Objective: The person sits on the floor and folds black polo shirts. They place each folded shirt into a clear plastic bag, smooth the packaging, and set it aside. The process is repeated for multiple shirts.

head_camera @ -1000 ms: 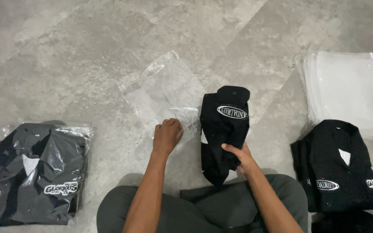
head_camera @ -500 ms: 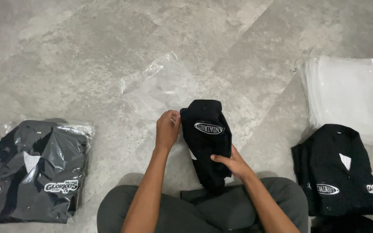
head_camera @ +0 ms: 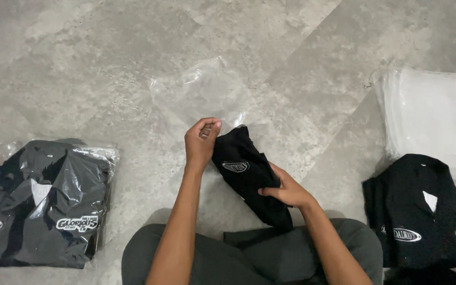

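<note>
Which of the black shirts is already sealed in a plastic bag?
The bagged shirt at far left, under glossy film. The folded shirt in hand and the shirt stack at right are bare.

Soft even daylight, glare on plastic.

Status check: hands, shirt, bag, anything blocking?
Left hand pinching the mouth of the clear plastic bag. Right hand gripping the folded black shirt, its top end at the bag mouth. Nothing between them.
</note>
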